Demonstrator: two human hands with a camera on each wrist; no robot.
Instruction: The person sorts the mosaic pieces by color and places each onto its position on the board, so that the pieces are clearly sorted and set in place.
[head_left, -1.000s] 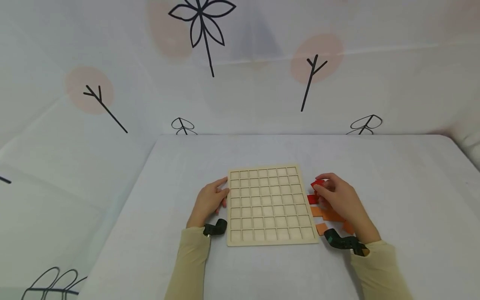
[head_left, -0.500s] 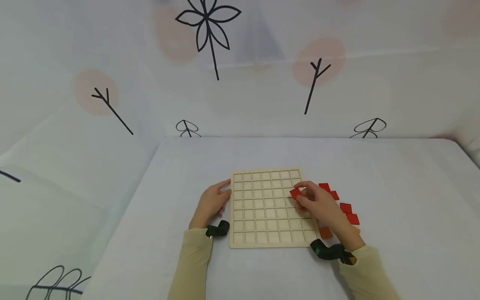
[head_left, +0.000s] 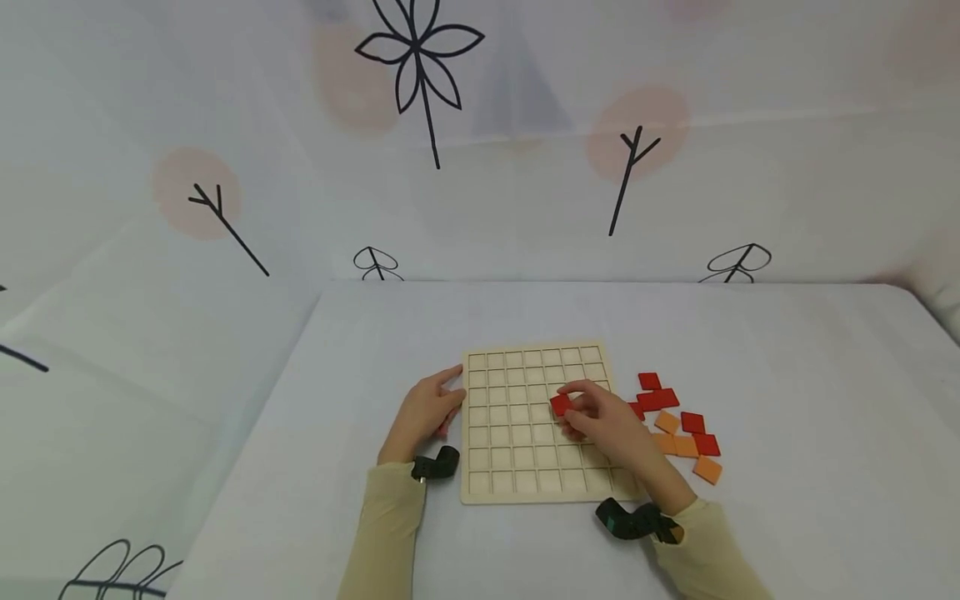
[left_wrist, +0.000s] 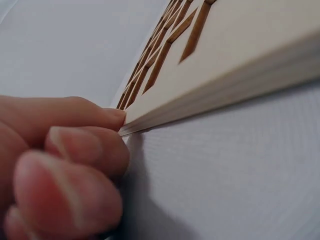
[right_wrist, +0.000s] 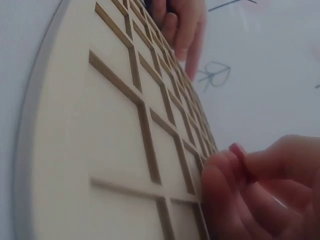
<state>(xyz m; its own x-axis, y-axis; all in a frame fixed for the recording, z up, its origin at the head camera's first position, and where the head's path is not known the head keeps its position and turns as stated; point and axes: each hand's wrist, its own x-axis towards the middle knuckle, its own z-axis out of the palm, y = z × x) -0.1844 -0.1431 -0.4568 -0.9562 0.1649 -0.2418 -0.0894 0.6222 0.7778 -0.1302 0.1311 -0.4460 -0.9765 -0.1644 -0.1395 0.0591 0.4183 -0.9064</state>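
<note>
A pale wooden board [head_left: 522,457] with a grid of square recesses lies flat on the table. My left hand [head_left: 426,414] rests against its left edge; in the left wrist view the tip of a straight finger [left_wrist: 75,111] touches the board's corner, the other fingers loosely bent. Over the board's middle right, my right hand [head_left: 613,431] pinches a small red square tile [head_left: 559,405] between thumb and fingertips. The right wrist view shows that tile [right_wrist: 240,154] edge-on, tilted, close over the grid. The recesses that show hold no tiles.
To the right of the board, red tiles [head_left: 693,422] and orange tiles [head_left: 707,469] lie loose on the white table [head_left: 810,400], several of each, partly behind the right hand. A white patterned cloth [head_left: 517,200] hangs behind the table.
My right hand has carried the red tile leftward from the loose tiles to over the board's grid. More of the loose tiles now show. The left hand stays at the board's edge.
</note>
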